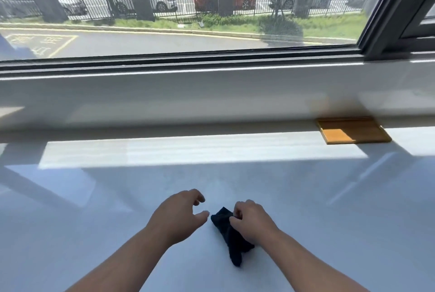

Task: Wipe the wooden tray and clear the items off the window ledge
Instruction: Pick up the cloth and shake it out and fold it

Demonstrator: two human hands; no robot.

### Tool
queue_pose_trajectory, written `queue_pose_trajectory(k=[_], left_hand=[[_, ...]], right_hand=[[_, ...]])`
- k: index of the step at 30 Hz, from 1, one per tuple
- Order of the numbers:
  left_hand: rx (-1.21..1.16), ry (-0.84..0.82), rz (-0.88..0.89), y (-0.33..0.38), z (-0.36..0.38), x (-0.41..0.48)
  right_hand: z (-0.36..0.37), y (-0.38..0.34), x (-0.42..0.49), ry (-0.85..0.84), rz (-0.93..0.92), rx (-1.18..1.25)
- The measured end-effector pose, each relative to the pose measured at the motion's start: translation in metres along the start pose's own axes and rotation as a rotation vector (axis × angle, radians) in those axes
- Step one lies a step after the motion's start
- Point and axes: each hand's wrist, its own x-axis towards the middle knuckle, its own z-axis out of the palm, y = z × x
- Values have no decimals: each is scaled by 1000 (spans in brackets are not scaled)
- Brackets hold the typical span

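Note:
A flat wooden tray (353, 130) lies at the far right of the white window ledge (188, 150), pushed against the wall under the window; nothing lies in it. A dark, crumpled cloth (227, 235) rests on the white surface close to me. My right hand (251, 221) sits on top of the cloth, fingers pinching its upper edge. Just left of the cloth, my left hand (181, 214) hovers with curled fingers apart, holding nothing and not touching the cloth.
The dark window frame (188, 61) runs across above the ledge, with a slanted upright (388, 9) at the right. A band of sunlight crosses the ledge. Outside are a road, a fence and parked cars.

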Motion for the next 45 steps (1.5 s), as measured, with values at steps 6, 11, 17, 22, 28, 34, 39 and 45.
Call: queue_pose_trajectory(k=[6,11,17,22,28,34,39,45], left_hand=[[-132,-41,110,9,-43,14],[-220,63,293,36,-89,34],[-280,179,382,45,-119,45],[-500,240,404,76,-152,52],[-613,191,404,134,-171,58],[-635,38,305,148,-178,64],[-723,87,158,131,-192,77],[-456,355,-41,82,-189,93]], right_hand=[[-105,-92,-25,87,10,587],[-154,-149,-50,143,-85,710],[-184,-159,-65,315,-97,853],[-191,-143,-64,400,-42,978],[-168,-118,-72,179,-162,923],[-158,-102,-50,-58,-333,778],[-155,-108,-30,43,-240,697],[-185,-121,-17,-61,-247,1093]])
